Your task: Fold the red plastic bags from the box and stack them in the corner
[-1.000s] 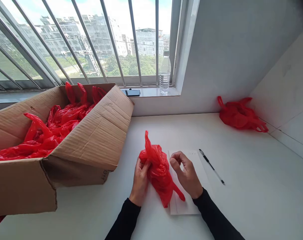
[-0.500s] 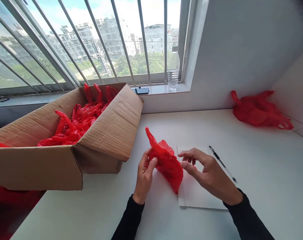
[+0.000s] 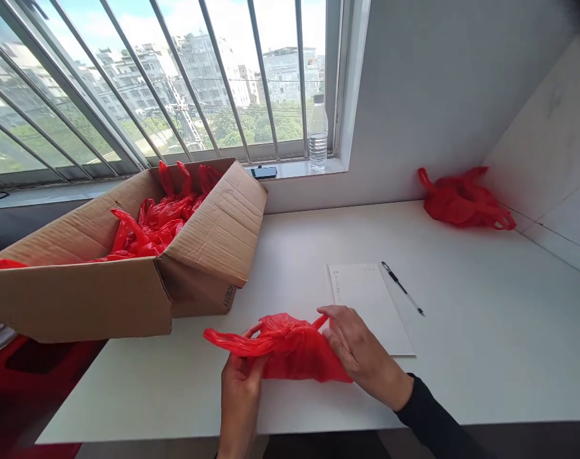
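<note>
A red plastic bag (image 3: 299,354) is held low over the front part of the white table, one long handle pointing left. My left hand (image 3: 242,379) grips the bag's left part, with some fingers hidden behind the plastic. At the bag's right end, my right hand (image 3: 357,350) pinches its other handle between thumb and fingers. Behind my right hand lies a white notepad (image 3: 366,306), and a black and clear pen (image 3: 402,288) rests just to its right.
An open cardboard box (image 3: 213,229) full of red bags (image 3: 160,217) stands at the left. More red plastic bags (image 3: 462,201) lie in the far right corner. On the windowsill are a phone (image 3: 264,172) and a water bottle (image 3: 318,134).
The bag has come nearer the table's front edge and turned, its long handle now pointing left. My right hand, apart from the bag before, has closed on its right end. The view has shifted.
</note>
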A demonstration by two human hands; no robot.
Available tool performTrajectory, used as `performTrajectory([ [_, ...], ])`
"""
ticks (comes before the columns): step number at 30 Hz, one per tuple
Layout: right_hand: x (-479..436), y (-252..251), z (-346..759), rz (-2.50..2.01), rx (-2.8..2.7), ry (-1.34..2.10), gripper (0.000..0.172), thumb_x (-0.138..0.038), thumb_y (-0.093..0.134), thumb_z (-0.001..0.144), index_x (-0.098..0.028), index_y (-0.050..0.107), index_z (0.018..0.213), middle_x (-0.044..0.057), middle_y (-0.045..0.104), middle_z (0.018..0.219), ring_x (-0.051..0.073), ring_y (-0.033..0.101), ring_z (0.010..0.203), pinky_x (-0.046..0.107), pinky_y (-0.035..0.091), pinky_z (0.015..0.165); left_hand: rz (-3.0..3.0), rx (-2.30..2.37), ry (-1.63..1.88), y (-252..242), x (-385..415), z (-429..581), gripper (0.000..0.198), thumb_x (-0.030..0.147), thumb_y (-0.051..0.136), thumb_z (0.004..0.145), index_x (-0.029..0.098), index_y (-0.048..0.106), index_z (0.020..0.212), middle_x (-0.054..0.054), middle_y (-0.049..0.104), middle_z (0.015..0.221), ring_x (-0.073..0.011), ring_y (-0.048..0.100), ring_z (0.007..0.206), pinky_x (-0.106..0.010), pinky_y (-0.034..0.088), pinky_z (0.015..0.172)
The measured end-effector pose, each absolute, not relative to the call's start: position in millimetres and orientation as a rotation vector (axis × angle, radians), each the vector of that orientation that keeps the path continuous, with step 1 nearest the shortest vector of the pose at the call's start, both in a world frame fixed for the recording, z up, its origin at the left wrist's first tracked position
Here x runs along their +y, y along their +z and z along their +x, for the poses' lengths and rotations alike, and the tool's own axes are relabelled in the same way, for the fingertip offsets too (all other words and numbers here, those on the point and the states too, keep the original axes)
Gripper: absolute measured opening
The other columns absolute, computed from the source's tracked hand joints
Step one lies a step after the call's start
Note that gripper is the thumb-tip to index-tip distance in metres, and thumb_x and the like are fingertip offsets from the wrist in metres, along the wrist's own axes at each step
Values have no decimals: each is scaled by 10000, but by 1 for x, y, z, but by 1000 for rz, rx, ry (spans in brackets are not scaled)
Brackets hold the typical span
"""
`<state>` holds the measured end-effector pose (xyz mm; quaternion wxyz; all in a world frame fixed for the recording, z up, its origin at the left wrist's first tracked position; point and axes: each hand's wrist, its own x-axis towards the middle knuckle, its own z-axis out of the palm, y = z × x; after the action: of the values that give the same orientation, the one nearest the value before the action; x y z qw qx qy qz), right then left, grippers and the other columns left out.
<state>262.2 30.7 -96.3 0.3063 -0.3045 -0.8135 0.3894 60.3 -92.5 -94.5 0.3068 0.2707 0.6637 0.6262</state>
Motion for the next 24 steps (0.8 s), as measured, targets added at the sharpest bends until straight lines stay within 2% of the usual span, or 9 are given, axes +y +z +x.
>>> performTrajectory([
  [3,31,-135,272,-883,-2237,906,513,-389,403,1057,-311,328,1558,81,465,1559,293,418,1446,606,350,1200,691,1794,1630,-102,-106,61,645,489,764,818,263,571,1390,-67,747,1121,-311,695,1102,-424,566,957],
  [5,35,-146,282,-918,-2258,913,523,-400,380,1062,-304,304,1571,74,441,1583,285,388,1473,610,303,1229,702,1818,1597,-102,-108,68,666,486,762,825,278,551,1421,-49,744,1048,-295,712,1033,-441,558,971],
  [7,37,-141,293,-975,-2221,946,478,-409,361,1067,-289,379,1530,79,496,1537,278,428,1446,597,333,1218,730,1812,1548,-99,-109,79,622,485,744,845,293,570,1411,-56,732,1114,-302,685,1106,-470,517,1040],
  [11,30,-101,301,-972,-2140,1034,361,-422,432,1051,-307,512,1384,63,595,1383,260,521,1330,527,466,1110,802,1717,1459,-92,-115,101,510,467,689,900,314,601,1379,-62,601,1439,-304,487,1404,-465,426,1156],
  [14,16,-79,297,-823,-2220,1008,179,-359,553,1010,-307,603,1174,35,660,1168,248,604,1121,487,507,982,908,1654,1372,-94,-128,98,498,439,625,951,369,537,1436,-38,523,1525,-278,449,1435,-439,437,1150],
  [16,10,-73,294,-765,-2232,961,66,-276,561,1004,-289,616,1040,15,671,1029,227,617,988,455,503,905,1077,1698,1342,-94,-135,83,415,419,564,986,371,586,1398,-43,542,1487,-272,490,1391,-423,434,1145],
  [18,7,-73,293,-747,-2196,936,97,-212,538,1009,-279,607,998,5,672,975,213,610,939,430,489,868,1251,1811,1365,-91,-135,64,331,405,541,998,355,674,1297,-56,589,1379,-255,583,1259,-390,480,1078],
  [20,4,-73,292,-710,-2184,939,111,-186,540,1008,-278,603,1013,2,676,978,208,603,941,415,478,858,1352,1917,1368,-83,-129,52,289,387,551,997,356,697,1244,-52,604,1295,-225,628,1140,-357,521,988],
  [24,2,-71,292,-628,-2204,943,146,-152,543,1006,-279,601,1052,-8,680,991,192,595,942,398,464,859,1595,1844,1099,-62,-107,66,300,327,615,978,369,647,1274,-31,628,1247,-211,583,1174,-343,490,983],
])
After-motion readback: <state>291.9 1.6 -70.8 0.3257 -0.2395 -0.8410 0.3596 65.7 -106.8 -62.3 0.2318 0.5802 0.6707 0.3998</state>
